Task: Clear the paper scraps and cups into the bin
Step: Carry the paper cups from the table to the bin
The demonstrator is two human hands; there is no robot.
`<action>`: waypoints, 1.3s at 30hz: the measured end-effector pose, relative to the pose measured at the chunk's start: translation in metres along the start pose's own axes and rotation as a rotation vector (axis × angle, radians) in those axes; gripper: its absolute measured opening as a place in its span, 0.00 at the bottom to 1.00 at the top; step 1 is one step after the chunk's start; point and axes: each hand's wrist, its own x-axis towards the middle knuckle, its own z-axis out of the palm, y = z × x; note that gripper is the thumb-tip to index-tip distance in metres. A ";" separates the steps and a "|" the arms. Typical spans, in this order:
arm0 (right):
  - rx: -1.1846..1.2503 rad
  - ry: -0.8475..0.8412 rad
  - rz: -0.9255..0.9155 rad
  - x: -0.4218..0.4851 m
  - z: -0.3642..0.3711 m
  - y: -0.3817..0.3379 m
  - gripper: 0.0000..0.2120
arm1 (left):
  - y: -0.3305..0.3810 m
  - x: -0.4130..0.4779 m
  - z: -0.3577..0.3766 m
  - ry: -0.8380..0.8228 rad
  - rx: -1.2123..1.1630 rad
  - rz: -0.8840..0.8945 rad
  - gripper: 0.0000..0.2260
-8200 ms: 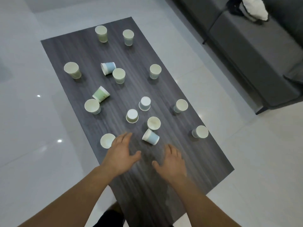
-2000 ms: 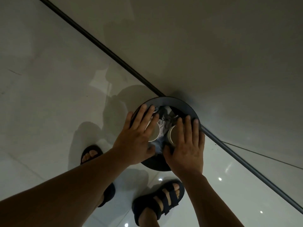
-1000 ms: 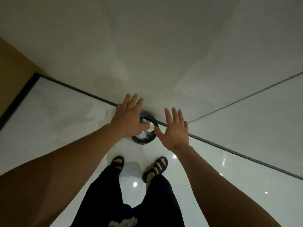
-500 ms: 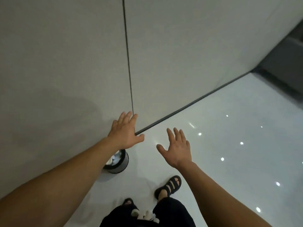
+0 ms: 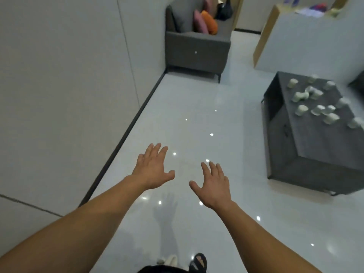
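The left hand (image 5: 152, 170) and right hand (image 5: 213, 187) hover palm-down, fingers spread, holding nothing. Small pale cups (image 5: 301, 110) lie scattered over the dark grey table (image 5: 315, 148), well beyond the right fingertips (image 5: 212, 166).

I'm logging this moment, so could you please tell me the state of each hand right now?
Left hand: open, fingers spread, holding nothing.
Right hand: open, fingers spread, holding nothing.

The cups (image 5: 317, 102) stand and lie on the low table (image 5: 315, 146), at the right. The sofa (image 5: 197, 48) is behind, against the wall (image 5: 69, 75) at the left.
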 end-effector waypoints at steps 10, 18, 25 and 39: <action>0.116 0.133 0.359 0.023 -0.082 0.174 0.38 | 0.195 0.116 0.014 -0.054 0.064 0.350 0.39; 0.095 0.191 0.494 0.113 -0.129 0.259 0.38 | 0.285 0.244 0.031 -0.118 0.044 0.488 0.38; 0.076 0.208 0.599 0.219 -0.187 0.312 0.38 | 0.360 0.379 0.017 -0.144 0.043 0.594 0.38; 0.124 0.240 0.682 0.398 -0.278 0.476 0.39 | 0.546 0.587 0.023 -0.184 0.100 0.718 0.38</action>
